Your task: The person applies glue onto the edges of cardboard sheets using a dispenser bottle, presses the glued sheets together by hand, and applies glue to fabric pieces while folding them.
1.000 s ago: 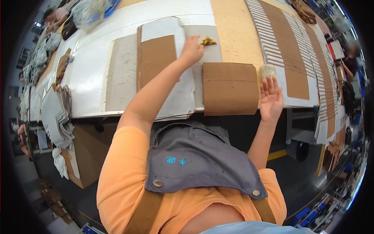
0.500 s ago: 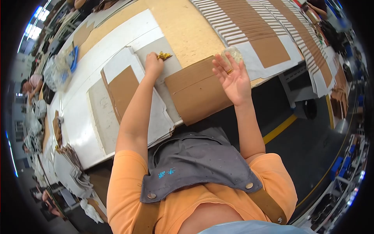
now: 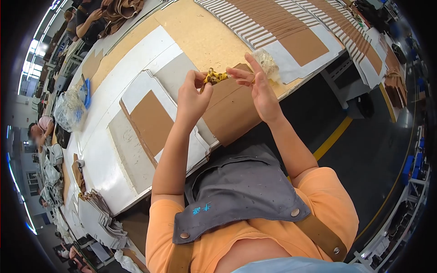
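Bench (image 3: 189,22), beneath left hand (image 3: 193,97) and right hand (image 3: 263,93). Panel stacks (image 3: 264,20), brown-and-white, beyond right hand. Grey apron (image 3: 250,189), bodyward of hands. Brown sheet (image 3: 232,118), below both hands. Left: pinching yellow-and-black piece (image 3: 214,77). Right: open, contact unclear. Translucent clump (image 3: 267,62), just past right hand. Yellow-and-black piece between hands, long axis crosswise, pointing at right fingers. Blue apron characters (image 3: 200,209), illegible.

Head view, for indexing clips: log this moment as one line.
left hand: pinching yellow-and-black item | right hand: open beside it, contact unclear | brown piece: on table, near both hands
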### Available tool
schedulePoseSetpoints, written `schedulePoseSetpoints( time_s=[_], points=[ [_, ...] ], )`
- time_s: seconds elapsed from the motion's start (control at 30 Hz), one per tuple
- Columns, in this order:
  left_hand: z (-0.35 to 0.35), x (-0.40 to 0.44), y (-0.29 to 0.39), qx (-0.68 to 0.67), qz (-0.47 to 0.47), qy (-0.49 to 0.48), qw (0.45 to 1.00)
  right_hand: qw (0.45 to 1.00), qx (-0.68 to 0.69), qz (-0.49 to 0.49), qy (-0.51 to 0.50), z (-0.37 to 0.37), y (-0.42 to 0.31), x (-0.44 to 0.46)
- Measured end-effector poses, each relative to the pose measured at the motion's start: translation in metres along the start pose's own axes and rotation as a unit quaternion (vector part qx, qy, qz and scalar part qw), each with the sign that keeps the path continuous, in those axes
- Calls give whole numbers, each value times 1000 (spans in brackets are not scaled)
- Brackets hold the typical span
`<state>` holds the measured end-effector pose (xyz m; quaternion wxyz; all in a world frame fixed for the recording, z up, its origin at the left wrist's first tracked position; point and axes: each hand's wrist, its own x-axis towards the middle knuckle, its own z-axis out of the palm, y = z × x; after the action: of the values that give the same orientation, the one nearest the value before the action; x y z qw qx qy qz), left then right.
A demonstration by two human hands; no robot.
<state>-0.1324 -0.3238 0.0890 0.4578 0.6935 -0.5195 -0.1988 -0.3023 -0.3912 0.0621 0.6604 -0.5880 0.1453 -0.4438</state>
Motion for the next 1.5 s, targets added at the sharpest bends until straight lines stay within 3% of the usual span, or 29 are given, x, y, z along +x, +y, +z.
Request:
schedulePoseSetpoints(
  time_s=[0.1, 0.23, 0.3, 0.33, 0.57, 0.8, 0.93, 0.97, 1.03, 1.07, 1.1, 1.2, 1.3, 1.5],
  points=[
    [-2, -13, 8, -60, -25, -22, 998, 991, -119, -61, -7, 14, -12, -9],
    [0, -28, 16, -294, -24, -40, 955, 974, -191, -120, -4, 30, -8, -22],
    [-1, -36, 27, -341, -14, -20, 940, 933, -301, -199, -6, 34, -9, -23],
    [-2, -39, 29, -334, -16, -3, 943, 905, -354, -238, -7, 36, -11, -24],
    [-17, -56, 26, -329, 27, 86, 940, 841, -468, -265, -56, 65, -25, -34],
    [-26, -60, 1, -438, 52, 173, 881, 793, -527, -282, -114, 77, -20, -40],
    [-54, -52, 3, -431, 70, 209, 875, 826, -503, -223, -122, 64, -4, -53],
    [-58, -52, 1, -416, 62, 211, 882, 852, -476, -208, -68, 59, -10, -51],
    [-58, -56, -11, -401, 42, 198, 893, 978, -200, -57, -21, 53, -22, -44],
    [-53, -60, 0, -386, 20, 182, 904, 996, -88, -17, -26, 49, -16, -39],
    [-47, -62, -4, -384, 11, 165, 908, 999, 24, 26, -27, 47, -9, -35],
    [-28, -66, -10, -361, 9, 110, 926, 969, 169, 170, -57, 46, -20, -32],
    [-21, -72, -5, -366, -29, 93, 926, 947, 230, 211, -72, 48, -18, -29],
    [-23, -74, -6, -342, -53, 71, 936, 965, 152, 182, -116, 53, -8, -29]
  ],
)
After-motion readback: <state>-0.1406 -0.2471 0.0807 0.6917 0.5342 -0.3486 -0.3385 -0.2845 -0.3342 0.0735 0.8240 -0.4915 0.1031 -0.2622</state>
